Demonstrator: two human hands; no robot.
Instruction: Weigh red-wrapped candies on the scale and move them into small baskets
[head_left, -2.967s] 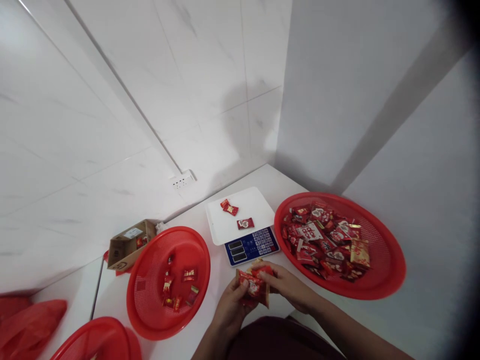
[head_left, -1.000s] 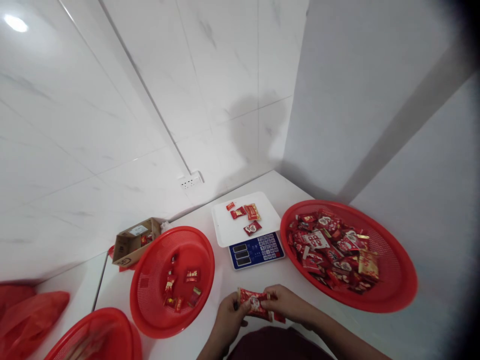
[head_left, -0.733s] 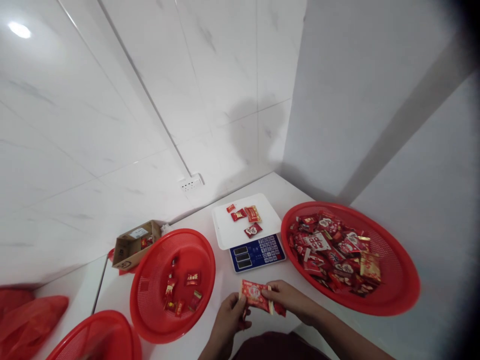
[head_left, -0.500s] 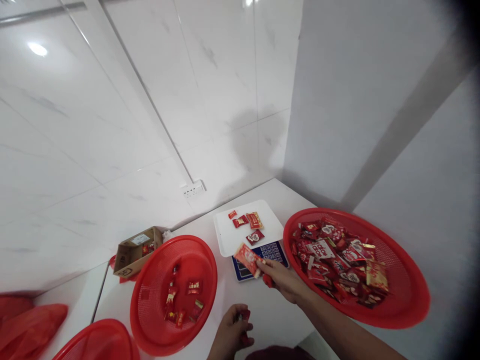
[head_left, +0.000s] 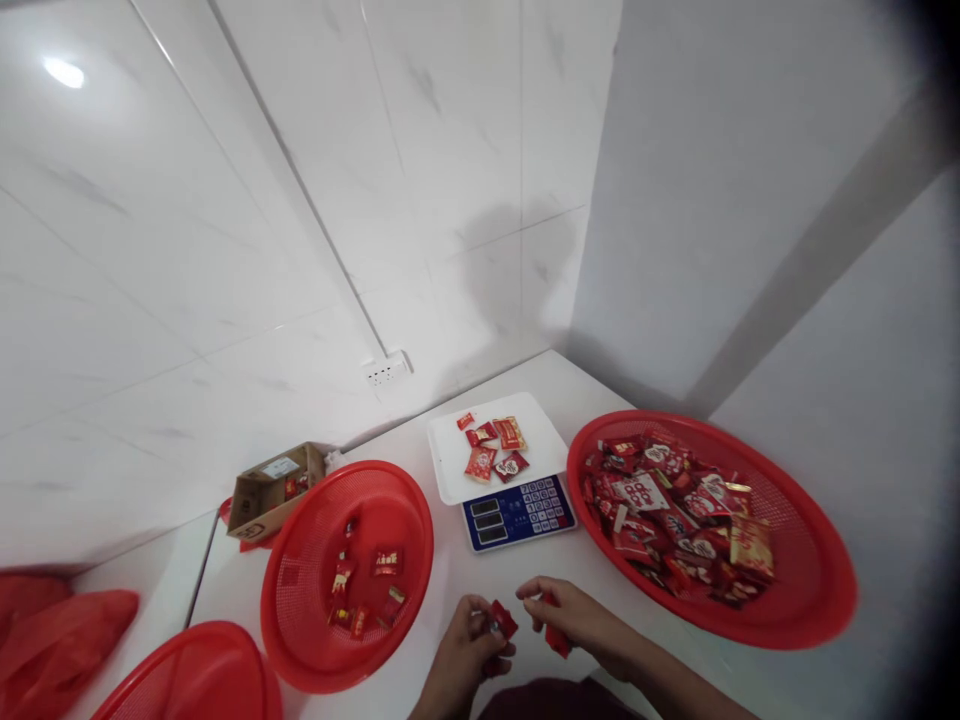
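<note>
Near the front edge of the table, my left hand (head_left: 466,648) is closed on small red-wrapped snack packets (head_left: 504,620); its palm hides part of them. Just to the right, my right hand (head_left: 581,612) has another red packet (head_left: 556,640) tucked under its curled fingers, while its thumb and index finger are apart. Beyond both hands stands a blue digital scale (head_left: 499,528) with a white tray (head_left: 450,482) on top. Several red and gold packets, among them a flat red packet (head_left: 480,463), lie on that tray.
A large red basket (head_left: 817,600) heaped with packets stands at the right. On the left are a red basket (head_left: 300,650) with several packets, another red basket (head_left: 225,650) at the bottom edge, an open cardboard box (head_left: 262,515) and red bags (head_left: 67,640). A wall socket (head_left: 388,370) sits behind.
My right hand has let go of the flat packet, which now lies on the scale's tray, and has come back beside my left hand. My left hand has risen slightly, still holding its packets.
</note>
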